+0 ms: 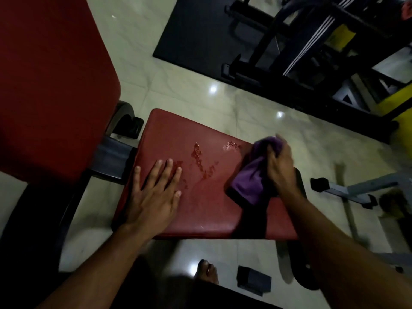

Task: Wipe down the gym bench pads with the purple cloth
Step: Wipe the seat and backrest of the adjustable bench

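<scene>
Closest in, a bare foot (206,272) stands on the glossy pale tiled floor (223,103), with a small dark block (254,283) just beside it. Up from there, the left hand (153,192) lies flat on the near-left part of the worn red vinyl seat pad (200,210), fingers straight and spread, palm down, holding nothing. Just past its fingertips, a scatter of wet droplets and smears (198,157) glistens on the pad and trails off toward the far-right edge.

Over on the right, the right hand (279,163) has its fingers curled tight around the bunched purple cloth (252,181). The cloth hangs below and to the left of those knuckles, its dark-edged lower end touching the pad's right side, and a fold of it pokes out beyond the fingers at the far-right corner of the pad. This hand looks slightly blurred.

Left of the flat hand's fingers, a dark metal frame bar (111,157) joins the seat pad to the large red backrest pad (51,85), which fills the upper left. Right of the clenched hand, a grey metal bench leg with a black end cap (347,188) lies on the floor.

Farther off, beyond both sets of fingers, a black rubber mat (196,36) sits under a dark machine frame (289,70), with yellow parts (401,121) at the far right.
</scene>
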The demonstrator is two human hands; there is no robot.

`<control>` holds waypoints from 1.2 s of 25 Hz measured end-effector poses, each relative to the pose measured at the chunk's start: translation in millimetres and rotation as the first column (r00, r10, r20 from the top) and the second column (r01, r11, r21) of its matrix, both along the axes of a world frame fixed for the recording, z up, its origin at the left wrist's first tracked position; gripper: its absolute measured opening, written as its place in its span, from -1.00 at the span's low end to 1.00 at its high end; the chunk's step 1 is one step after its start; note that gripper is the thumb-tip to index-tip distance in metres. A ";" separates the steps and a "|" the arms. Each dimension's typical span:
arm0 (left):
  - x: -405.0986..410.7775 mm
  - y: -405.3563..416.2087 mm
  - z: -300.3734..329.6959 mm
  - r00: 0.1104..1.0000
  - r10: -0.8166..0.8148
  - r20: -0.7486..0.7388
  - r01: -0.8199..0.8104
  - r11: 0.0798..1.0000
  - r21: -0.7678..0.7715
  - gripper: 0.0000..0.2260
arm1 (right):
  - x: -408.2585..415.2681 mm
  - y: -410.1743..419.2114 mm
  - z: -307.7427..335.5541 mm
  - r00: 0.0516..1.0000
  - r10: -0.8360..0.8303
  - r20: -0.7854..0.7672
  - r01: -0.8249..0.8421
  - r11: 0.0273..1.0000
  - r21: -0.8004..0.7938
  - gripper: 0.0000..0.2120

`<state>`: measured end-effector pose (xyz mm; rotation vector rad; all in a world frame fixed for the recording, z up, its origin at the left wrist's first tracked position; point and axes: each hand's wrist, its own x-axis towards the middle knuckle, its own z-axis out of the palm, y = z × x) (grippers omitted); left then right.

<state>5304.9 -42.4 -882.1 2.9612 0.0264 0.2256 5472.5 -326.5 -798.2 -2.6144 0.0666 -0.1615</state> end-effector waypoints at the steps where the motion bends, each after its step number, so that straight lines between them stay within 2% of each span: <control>1: -1.5 -1.1 0.1 1.000 -0.003 0.009 0.003 1.000 -0.005 -0.44 | 11.8 17.7 -17.4 0.999 -0.002 -0.034 -0.002 0.993 -0.116 -0.53; 3: -1.7 -3.4 1.6 1.000 0.003 0.011 -0.003 1.000 -0.002 -0.44 | 26.3 56.6 -45.6 0.999 -0.047 -0.023 0.039 0.957 -0.288 -0.54; 5: 0.1 -3.4 1.5 1.000 0.011 0.007 -0.011 1.000 0.005 -0.44 | 32.2 99.2 -54.8 0.998 -0.066 0.014 0.067 0.954 -0.291 -0.59; 7: 0.0 -3.3 2.4 1.000 0.006 -0.010 -0.006 1.000 0.016 -0.43 | 26.8 143.3 -55.7 0.995 0.099 0.033 -0.084 0.949 -0.304 -0.60; 9: -0.8 -1.3 3.1 1.000 0.006 -0.027 -0.006 1.000 0.026 -0.43 | 10.2 174.4 -56.0 0.942 0.331 0.057 -0.296 0.897 -0.328 -0.55; 11: -2.8 -2.5 5.7 0.999 -0.006 -0.042 0.007 1.000 0.019 -0.43 | -14.3 166.0 -44.9 0.860 0.509 -0.023 -0.494 0.821 -0.287 -0.49; 13: -4.1 -2.1 7.4 0.999 -0.010 -0.049 0.011 1.000 0.008 -0.43 | -27.5 118.1 -43.3 0.815 0.577 -0.055 -0.566 0.771 -0.293 -0.45; 15: -1.0 -1.3 6.4 0.999 -0.006 -0.052 0.007 1.000 0.012 -0.43 | -17.7 55.8 -43.5 0.890 0.456 -0.006 -0.431 0.837 -0.337 -0.46; 17: -1.2 -2.3 6.5 0.999 -0.007 -0.054 0.007 1.000 0.008 -0.43 | 3.0 18.3 -42.3 0.967 0.254 -0.010 -0.240 0.900 -0.364 -0.52; 20: -1.4 -2.9 5.4 0.998 -0.001 -0.067 0.001 1.000 0.001 -0.43 | 49.3 38.2 -43.6 1.000 -0.004 0.012 0.007 0.949 -0.315 -0.65; 22: -2.6 -2.7 3.9 0.998 0.000 -0.063 0.001 1.000 0.012 -0.43 | 68.1 73.6 -43.6 0.999 -0.036 0.019 0.040 0.961 -0.274 -0.67; 26: -1.5 -1.5 5.1 0.998 0.005 -0.057 -0.005 1.000 0.014 -0.43 | 37.4 116.6 -48.8 0.965 0.262 0.016 -0.249 0.932 -0.264 -0.58; 30: -1.5 -1.6 7.0 0.995 -0.010 -0.101 0.011 1.000 0.007 -0.44 | -45.6 83.2 -29.9 0.813 0.569 -0.122 -0.582 0.798 -0.159 -0.42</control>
